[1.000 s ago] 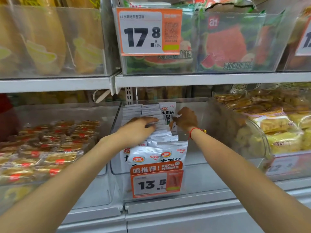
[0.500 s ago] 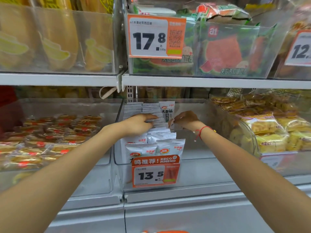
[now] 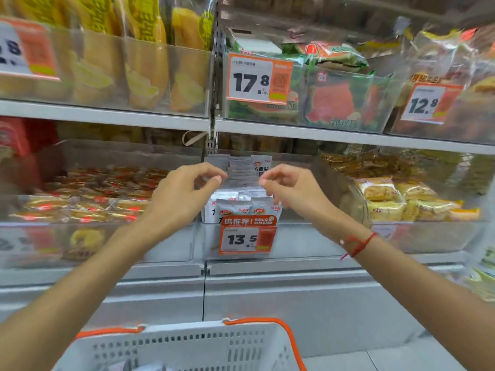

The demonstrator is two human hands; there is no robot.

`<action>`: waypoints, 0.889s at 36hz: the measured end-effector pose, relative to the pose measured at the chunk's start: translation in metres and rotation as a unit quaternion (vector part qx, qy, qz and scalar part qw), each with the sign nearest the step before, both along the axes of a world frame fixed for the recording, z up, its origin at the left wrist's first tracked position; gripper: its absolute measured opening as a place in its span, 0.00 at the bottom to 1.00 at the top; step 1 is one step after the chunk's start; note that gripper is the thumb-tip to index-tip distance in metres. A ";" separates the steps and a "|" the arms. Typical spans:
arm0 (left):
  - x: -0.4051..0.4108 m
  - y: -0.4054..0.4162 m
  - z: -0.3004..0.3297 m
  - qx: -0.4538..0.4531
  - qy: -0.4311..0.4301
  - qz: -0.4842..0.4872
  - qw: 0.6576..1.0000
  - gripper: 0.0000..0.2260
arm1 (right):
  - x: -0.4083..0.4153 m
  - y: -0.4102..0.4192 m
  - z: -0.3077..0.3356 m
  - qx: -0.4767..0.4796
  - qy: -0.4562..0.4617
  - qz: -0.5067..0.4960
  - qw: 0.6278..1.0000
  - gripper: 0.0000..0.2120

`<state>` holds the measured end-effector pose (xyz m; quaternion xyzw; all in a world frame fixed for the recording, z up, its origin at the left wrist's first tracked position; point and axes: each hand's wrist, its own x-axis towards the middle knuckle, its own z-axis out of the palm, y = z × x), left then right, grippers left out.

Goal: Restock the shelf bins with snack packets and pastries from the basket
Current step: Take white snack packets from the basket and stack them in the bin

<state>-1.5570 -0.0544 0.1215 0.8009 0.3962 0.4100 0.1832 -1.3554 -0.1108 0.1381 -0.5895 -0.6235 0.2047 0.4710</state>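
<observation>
Both hands have come back out of the bin: half a second ago the left hand [image 3: 182, 192] lay on the packets [image 3: 242, 183] and the right hand [image 3: 293, 190] reached in beside them; now both hover in front of the row, apart from it, fingers loosely curled with thumb near forefinger and nothing held. The view has also dropped, so the basket [image 3: 187, 346] now shows below the forearms.

The packets stand in a row between and just beyond the two hands, inside the clear bin [image 3: 300, 236], the front ones just below the fingertips. A 13.5 price tag [image 3: 247, 238] hangs on the bin's front wall under the hands. A red string [image 3: 359, 243] circles the right wrist. Left of the left hand lies a bin of red-wrapped pastries [image 3: 88, 194]; right of the right hand, yellow pastries [image 3: 396, 199]. Above the hands, a shelf carries watermelon-print packs [image 3: 332, 103] behind a 17.8 tag [image 3: 258, 79].

The hands cover part of the packet row. The basket is cut off by the bottom edge and its contents are hard to make out. The edges of the frame are blurred.
</observation>
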 end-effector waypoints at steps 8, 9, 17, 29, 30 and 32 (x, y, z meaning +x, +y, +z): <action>-0.044 -0.038 -0.085 -0.112 -0.104 -0.007 0.988 0.11 | -0.046 -0.008 -0.087 -0.196 -0.060 0.133 0.970 0.06; -0.048 -0.041 -0.101 -0.134 -0.109 -0.005 0.985 0.12 | -0.049 -0.006 -0.101 -0.248 -0.071 0.152 0.954 0.03; -0.088 -0.048 -0.243 -0.351 0.037 0.045 0.935 0.07 | -0.067 -0.009 -0.224 -0.528 -0.234 0.258 0.774 0.16; -0.096 -0.083 -0.352 -0.429 0.317 0.060 0.844 0.13 | -0.110 -0.054 -0.369 -0.529 -0.194 0.210 0.799 0.19; -0.096 -0.086 -0.357 -0.417 0.337 0.069 0.842 0.13 | -0.115 -0.057 -0.376 -0.532 -0.181 0.208 0.801 0.19; -0.098 -0.087 -0.366 -0.384 0.368 0.090 0.842 0.18 | -0.122 -0.061 -0.387 -0.528 -0.179 0.202 0.805 0.19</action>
